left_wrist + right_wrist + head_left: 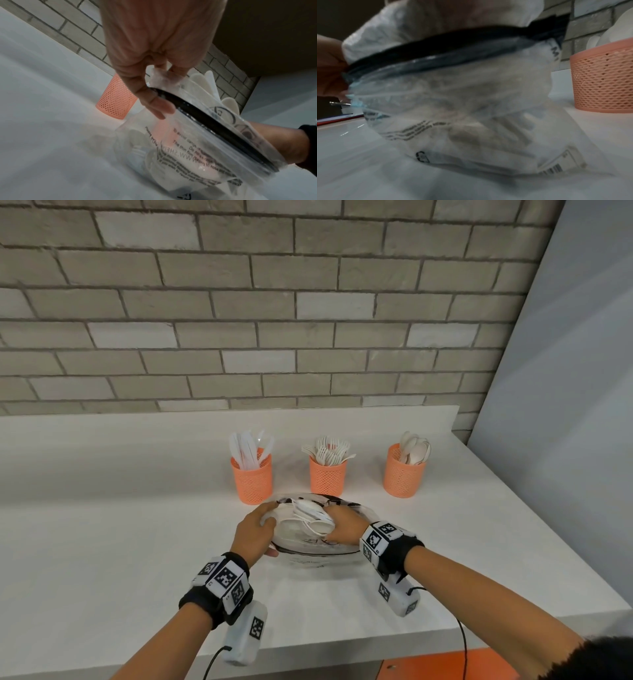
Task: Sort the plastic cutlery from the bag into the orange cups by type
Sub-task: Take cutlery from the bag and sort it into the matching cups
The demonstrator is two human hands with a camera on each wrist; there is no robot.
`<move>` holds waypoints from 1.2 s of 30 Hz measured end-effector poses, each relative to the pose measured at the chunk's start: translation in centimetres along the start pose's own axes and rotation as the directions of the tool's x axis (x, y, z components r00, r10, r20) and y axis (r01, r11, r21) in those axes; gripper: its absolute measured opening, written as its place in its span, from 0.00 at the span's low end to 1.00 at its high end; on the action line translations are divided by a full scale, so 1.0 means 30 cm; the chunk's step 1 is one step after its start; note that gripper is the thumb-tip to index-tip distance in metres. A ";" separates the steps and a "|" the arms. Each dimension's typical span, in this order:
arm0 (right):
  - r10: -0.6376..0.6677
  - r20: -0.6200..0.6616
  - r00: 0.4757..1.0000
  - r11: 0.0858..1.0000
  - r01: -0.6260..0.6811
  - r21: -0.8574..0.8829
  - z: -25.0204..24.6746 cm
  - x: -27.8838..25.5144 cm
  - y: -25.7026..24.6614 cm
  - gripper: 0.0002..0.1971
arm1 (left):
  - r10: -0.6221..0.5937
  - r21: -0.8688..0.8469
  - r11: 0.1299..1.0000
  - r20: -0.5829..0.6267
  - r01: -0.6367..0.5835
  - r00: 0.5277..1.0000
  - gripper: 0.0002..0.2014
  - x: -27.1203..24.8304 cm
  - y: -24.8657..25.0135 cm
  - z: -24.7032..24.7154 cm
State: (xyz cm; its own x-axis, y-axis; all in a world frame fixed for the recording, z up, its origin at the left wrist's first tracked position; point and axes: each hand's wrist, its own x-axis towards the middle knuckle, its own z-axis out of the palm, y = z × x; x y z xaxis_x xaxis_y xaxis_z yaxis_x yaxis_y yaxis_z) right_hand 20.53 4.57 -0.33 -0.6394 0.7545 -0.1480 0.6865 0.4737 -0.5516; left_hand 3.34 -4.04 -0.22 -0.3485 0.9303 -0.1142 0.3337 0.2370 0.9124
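Observation:
A clear plastic bag [318, 546] with a black zip rim lies on the white counter [120, 542] in front of three orange mesh cups. The left cup [252, 482] holds knives, the middle cup [327, 478] forks, the right cup [404, 477] spoons. My left hand [269, 525] pinches the bag's left rim [205, 119] and holds its mouth wide. My right hand [337, 527] is at the bag's mouth, gripping a bunch of white spoons [313, 517]. In the right wrist view the bag [462, 101] fills the picture and hides the fingers.
A grey brick wall [274, 320] backs the counter, and a pale panel [565, 371] stands at the right. The counter's front edge lies close to my wrists, with an orange surface [445, 666] below it. Cables hang from both wrist cameras.

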 end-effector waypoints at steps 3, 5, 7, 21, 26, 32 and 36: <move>-0.046 -0.045 0.998 0.984 0.053 0.172 -0.015 -0.015 -0.013 0.20 | -0.020 -0.002 1.000 -0.001 0.020 1.000 0.20 -0.014 0.006 0.002; -0.056 -0.065 0.996 0.949 0.073 0.307 -0.033 -0.024 -0.031 0.14 | -0.059 0.035 0.998 0.048 0.058 0.997 0.19 -0.021 0.020 -0.006; -0.065 -0.098 0.993 0.910 0.099 0.404 -0.061 -0.025 -0.047 0.10 | -0.031 0.258 0.966 0.063 0.014 0.998 0.17 -0.025 0.041 -0.023; 0.186 -0.461 0.868 0.494 0.324 0.807 -0.292 -0.068 -0.201 0.14 | -0.177 -0.615 0.667 0.418 0.421 0.891 0.20 -0.017 0.300 0.079; 0.154 -0.571 0.806 0.505 0.432 0.747 -0.296 -0.095 -0.223 0.14 | -0.199 -0.613 0.451 0.640 0.649 0.742 0.31 -0.001 0.310 0.168; 0.212 -0.638 0.741 0.497 0.480 0.723 -0.287 -0.091 -0.193 0.08 | -0.065 -0.725 0.311 0.629 0.614 0.775 0.21 -0.011 0.422 0.215; 0.287 -0.646 0.707 0.533 0.443 0.721 -0.271 -0.072 -0.144 0.10 | -0.085 -0.728 0.326 0.613 0.604 0.785 0.21 -0.014 0.435 0.259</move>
State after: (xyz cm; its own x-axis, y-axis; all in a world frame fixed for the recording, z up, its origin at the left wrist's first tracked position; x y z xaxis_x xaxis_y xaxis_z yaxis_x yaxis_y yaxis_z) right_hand 21.77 4.58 9.04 -0.0312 0.9630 0.2676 -0.1672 0.2589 -0.9513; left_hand 14.63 0.84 8.69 0.2353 0.8821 -0.4082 -0.7387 0.4352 0.5146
